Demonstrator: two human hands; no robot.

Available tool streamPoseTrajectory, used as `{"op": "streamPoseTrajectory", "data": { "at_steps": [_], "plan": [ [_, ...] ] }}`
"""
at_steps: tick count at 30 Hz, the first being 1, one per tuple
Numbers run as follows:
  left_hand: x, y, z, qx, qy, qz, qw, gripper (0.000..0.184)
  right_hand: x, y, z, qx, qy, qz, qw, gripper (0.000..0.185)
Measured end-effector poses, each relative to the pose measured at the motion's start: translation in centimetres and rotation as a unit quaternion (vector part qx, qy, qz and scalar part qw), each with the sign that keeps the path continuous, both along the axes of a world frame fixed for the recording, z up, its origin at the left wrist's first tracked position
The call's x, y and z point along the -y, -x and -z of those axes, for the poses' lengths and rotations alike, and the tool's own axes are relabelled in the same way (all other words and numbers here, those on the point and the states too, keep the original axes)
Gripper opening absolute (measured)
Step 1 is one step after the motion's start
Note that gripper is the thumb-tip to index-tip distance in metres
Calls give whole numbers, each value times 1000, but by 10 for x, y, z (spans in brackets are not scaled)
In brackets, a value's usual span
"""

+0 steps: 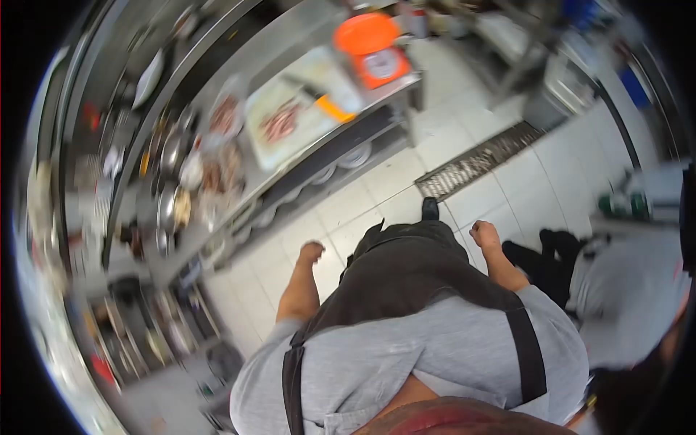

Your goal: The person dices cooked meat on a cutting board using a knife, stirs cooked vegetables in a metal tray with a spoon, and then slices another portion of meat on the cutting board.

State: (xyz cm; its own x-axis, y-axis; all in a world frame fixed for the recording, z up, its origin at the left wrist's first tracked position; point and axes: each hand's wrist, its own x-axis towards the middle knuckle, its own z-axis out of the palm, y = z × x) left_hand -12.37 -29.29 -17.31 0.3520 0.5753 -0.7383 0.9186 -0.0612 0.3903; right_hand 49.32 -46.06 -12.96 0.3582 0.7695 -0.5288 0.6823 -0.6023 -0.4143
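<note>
My left hand (pixel 312 252) hangs beside my dark apron (pixel 406 272), over the tiled floor and apart from the steel counter. Its fingers look curled in, with nothing visible in them. On the other side of my body, my right hand (pixel 484 233) is also loosely closed and holds nothing I can see. Ahead on the counter, a white cutting board (pixel 272 109) carries pieces of raw meat (pixel 280 122) and an orange-handled knife (pixel 332 110). An orange kitchen scale (pixel 378 64) stands at the board's far end. Neither hand touches these things.
A floor drain grate (pixel 478 161) crosses the white tiles ahead. Close on my right is another person in a grey shirt (pixel 627 290). Metal bowls (pixel 174 152) and plastic bags of food (pixel 221 170) crowd the counter at left, near a container rack (pixel 145 330).
</note>
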Motion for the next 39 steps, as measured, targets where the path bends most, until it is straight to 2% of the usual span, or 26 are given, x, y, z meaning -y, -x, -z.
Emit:
{"op": "streamPoseTrajectory", "data": {
  "at_steps": [1,3,4,6,7,9,11,13,14,15,16,17,18,19,20,21,23,26,31,34,36,37,39],
  "plan": [
    [6,10,4,1,-31,-121,992,25,-29,1,-4,-8,6,-44,999,21],
    [7,-36,-73,-64,-35,-376,924,23,-95,10,-13,-19,-65,-155,986,23],
    [9,-35,-84,-71,-30,-391,917,23,-129,19,-26,-35,-96,-187,977,24],
    [2,-35,-94,22,-121,-452,883,27,-198,48,-73,-82,-174,-225,955,24],
    [-10,-36,-101,24,-119,-460,880,27,-230,68,-100,-116,-221,-232,940,24],
    [-35,-38,-123,105,-199,-509,831,30,-290,107,-141,-145,-239,-250,927,23],
    [-75,-44,-155,114,-305,-435,839,37,-338,145,-160,-205,-329,-243,889,21],
    [-130,-51,-183,141,-352,-398,835,43,-381,182,-175,-187,-353,-223,889,22],
    [-163,-49,-188,154,-418,-316,838,52,-401,198,-174,-182,-351,-221,892,22],
    [-193,-47,-193,167,-476,-230,832,61,-419,212,-172,-96,-376,-234,892,27],
    [-218,-49,-200,171,-478,-178,843,68,-431,224,-172,-8,-397,-244,885,34],
    [-248,-57,-208,181,-486,-126,846,75,-444,232,-171,6,-397,-238,886,34],
    [-270,-65,-216,195,-482,-124,845,75,-451,240,-164,46,-332,-246,909,41],
    [-286,-73,-223,161,-468,-50,868,80,-455,246,-153,84,-262,-253,927,50],
    [-300,-78,-224,125,-453,24,882,85,-462,246,-139,97,-241,-262,930,61],
    [-314,-79,-216,135,-449,25,883,85,-465,247,-140,105,-234,-259,931,61],
    [-338,-79,-198,95,-466,143,868,91,-464,252,-142,78,-230,-205,948,62],
    [-367,-78,-189,114,-450,136,875,91,-456,260,-161,34,-168,-170,970,63],
    [-380,-82,-185,139,-393,138,898,92,-438,272,-165,-16,-157,-128,979,59],
    [-378,-87,-200,121,-388,128,905,93,-440,279,-170,-22,-138,-102,985,51],
    [-378,-94,-221,48,-325,137,934,93,-443,282,-170,-17,-128,-102,986,44],
    [-382,-96,-223,49,-326,144,933,93,-442,283,-170,-18,-130,-96,987,44],
    [-395,-103,-225,81,-345,144,924,76,-441,285,-166,-17,-145,-83,986,42]
  ]
}}
